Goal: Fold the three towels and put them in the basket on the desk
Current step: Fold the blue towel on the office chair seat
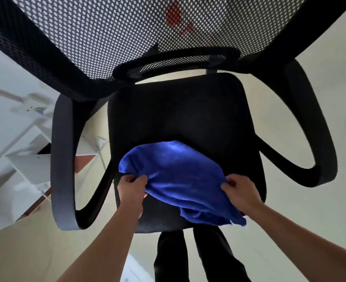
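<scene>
- We see one blue towel (180, 174), bunched and with no fold in it, on the front part of the black chair seat (178, 115); its near corner hangs over the seat's front edge.
- Left grip (132, 188) is clamped on the towel's left edge, fingers curled round the cloth.
- Right grip (241, 192) is clamped on the right edge the same way.
- We judge the task early for this towel: it is being taken up or spread, not yet folded.
- No other towels, no basket and no bench in frame, so we cannot tell if any towel is already put away.
- Left at least: fold this one and carry it to the basket.
- White shelf unit (15, 139) at left, blurred.
</scene>
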`<state>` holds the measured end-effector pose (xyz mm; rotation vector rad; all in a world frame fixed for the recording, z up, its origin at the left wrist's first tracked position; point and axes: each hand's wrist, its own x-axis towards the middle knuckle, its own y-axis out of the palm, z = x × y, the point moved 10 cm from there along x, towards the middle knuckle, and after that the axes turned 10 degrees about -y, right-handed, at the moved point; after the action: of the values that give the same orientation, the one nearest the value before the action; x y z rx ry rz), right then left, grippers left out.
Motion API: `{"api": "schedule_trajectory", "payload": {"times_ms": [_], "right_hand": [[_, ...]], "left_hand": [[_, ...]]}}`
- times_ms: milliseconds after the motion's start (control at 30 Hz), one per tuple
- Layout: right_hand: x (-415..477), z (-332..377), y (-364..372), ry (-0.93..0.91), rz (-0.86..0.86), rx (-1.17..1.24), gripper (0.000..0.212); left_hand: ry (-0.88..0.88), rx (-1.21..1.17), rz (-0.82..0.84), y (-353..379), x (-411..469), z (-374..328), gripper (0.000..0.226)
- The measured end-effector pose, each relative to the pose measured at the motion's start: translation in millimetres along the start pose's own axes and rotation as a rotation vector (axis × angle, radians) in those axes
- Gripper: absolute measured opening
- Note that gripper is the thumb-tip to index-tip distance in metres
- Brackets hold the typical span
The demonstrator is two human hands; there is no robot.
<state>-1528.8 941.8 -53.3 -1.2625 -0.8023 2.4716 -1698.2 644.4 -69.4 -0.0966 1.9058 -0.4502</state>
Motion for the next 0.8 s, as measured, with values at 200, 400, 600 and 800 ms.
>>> {"api": "schedule_trajectory", "payload": {"times_ms": [200,400,600,800], "right_hand": [[50.2,57.5,8.2,0.197,0.055,0.347,0.043],[81.3,100.5,-57.5,-0.107,-0.39,0.406,0.005],[84.3,104.8,-133.3,-0.274,-0.69,0.238,0.018],[125.5,59.6,-107.0,0.013,-0.415,0.12,0.047]], "left_hand": [[-0.11,-0.243,0.124,15.0,13.8,-24.9,0.024],[0.169,-0.223,0.07,-2.7,-4.6,-101.8,0.006],[0.379,-0.136,-0.003,4.3,-4.0,-175.6,0.019],[0.214,-0.026,0.024,40.2,22.0,-168.4,0.026]]}}
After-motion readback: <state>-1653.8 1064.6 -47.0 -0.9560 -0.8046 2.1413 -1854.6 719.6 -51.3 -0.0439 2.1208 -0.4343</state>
